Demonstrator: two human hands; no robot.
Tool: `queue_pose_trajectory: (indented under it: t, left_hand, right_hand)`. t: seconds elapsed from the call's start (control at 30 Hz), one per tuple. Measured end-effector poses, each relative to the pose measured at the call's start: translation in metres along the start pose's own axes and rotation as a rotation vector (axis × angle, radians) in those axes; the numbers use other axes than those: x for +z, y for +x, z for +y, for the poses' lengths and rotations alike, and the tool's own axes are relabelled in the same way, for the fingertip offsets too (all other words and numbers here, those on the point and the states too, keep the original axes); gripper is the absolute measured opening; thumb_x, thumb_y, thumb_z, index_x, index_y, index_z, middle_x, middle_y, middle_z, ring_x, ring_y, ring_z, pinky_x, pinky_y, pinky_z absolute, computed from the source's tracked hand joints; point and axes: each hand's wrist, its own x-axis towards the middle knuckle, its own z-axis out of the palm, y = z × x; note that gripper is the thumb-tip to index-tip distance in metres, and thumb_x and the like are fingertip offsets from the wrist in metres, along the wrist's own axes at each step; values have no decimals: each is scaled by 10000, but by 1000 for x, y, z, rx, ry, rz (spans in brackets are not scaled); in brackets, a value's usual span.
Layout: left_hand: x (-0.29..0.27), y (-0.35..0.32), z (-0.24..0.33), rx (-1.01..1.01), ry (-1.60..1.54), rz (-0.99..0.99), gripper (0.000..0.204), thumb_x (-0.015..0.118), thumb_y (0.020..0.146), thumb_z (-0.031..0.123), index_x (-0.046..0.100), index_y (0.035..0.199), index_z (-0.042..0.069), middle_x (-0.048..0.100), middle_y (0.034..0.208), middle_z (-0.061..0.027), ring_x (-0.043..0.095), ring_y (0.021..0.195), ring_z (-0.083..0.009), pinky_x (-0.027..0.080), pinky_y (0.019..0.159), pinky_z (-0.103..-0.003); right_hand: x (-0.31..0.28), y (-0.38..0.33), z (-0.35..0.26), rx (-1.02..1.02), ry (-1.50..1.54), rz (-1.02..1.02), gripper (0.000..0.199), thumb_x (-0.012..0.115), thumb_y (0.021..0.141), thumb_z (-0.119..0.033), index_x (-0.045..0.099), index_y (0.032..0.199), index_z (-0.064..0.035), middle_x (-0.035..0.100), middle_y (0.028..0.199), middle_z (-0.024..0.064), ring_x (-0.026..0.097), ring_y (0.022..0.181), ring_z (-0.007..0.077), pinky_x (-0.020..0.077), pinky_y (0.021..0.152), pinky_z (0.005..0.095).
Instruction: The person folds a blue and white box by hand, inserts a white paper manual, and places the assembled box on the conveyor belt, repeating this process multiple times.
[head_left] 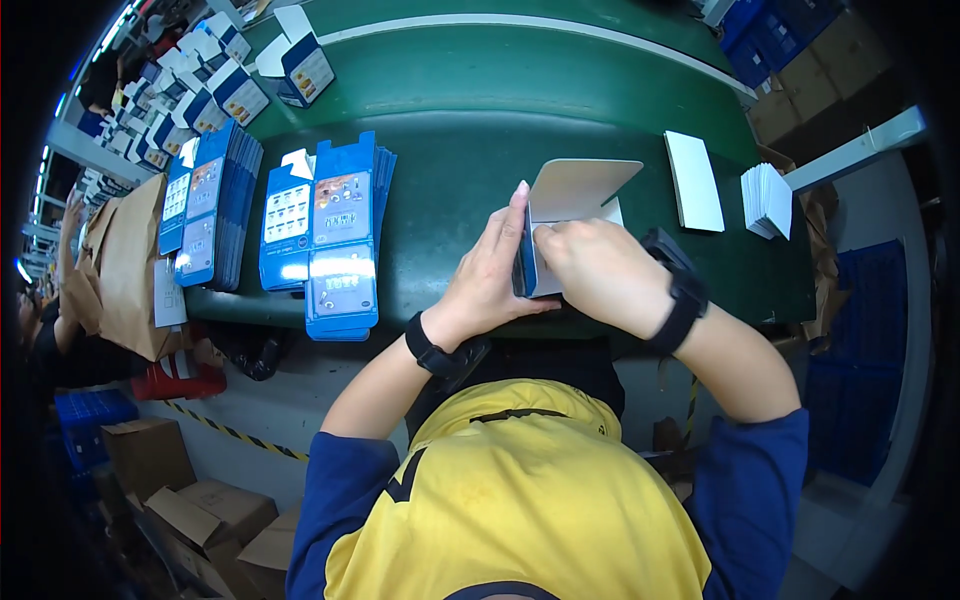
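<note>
Both hands are closed round one small blue-and-white carton point(540, 255) held up over the near edge of the green worktop point(450, 150): left hand point(490, 280) grips its blue side w/ fingers stretched upward along it, thumb underneath; right hand point(600, 272) clenches the white face from the other side, fingers curled over the front. The carton's pale top flap point(580, 187) stands open, tilted up and away from the hands. Each wrist carries a black band. Relative to the carton — just to its left lie flat blue carton blanks point(342, 240) in overlapping stacks, w/ a further stack of blue blanks point(215, 205) beyond them at the worktop's left end. Up and far left of the carton, a row of folded blue-and-white boxes point(215, 85) sits on the belt. To the carton's right, apart from it, a flat white sheet stack point(694, 180); further right, a fanned pile of white cards point(768, 200) near the worktop's edge.
</note>
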Motion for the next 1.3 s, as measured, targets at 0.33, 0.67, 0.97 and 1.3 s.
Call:
queue_pose_trajectory:
  t: [0.33, 0.67, 0.97, 1.3]
  left_hand:
    - [5, -1, -3, -26, -15, 56, 1280, 872, 531, 204, 5, 1462, 57, 412, 1263, -215, 500, 1107, -392, 472, 881, -416]
    - [4, -2, -4, -10, 10, 64, 1281, 871, 533, 211, 2, 1463, 67, 411, 1265, -213, 503, 1107, -396, 482, 869, -418]
    - [6, -1, -5, -46, -12, 54, 1283, 866, 532, 212, -3, 1467, 89, 403, 1275, -197, 505, 1109, -391, 484, 871, -414]
    - [7, 0, -3, -30, -30, 65, 1274, 864, 535, 219, 3, 1470, 118, 404, 1263, -178, 508, 1094, -389, 487, 857, -426]
  right_hand:
    - [8, 4, 7, 85, 83, -92, 324, 586, 731, -6, 485, 1039, -10, 635, 792, 203, 624, 778, 380, 494, 697, 447]
    - [20, 5, 10, 52, 29, -46, 380, 634, 708, -39, 489, 1057, 2, 612, 920, 165, 582, 897, 333, 463, 781, 422]
    - [30, 16, 21, 62, 178, -30, 328, 557, 737, 17, 460, 1050, 34, 566, 991, 221, 542, 966, 391, 450, 826, 440]
    - [32, 15, 24, 116, 170, -11, 256, 513, 752, 31, 495, 1007, 18, 602, 935, 219, 573, 914, 388, 462, 790, 430]
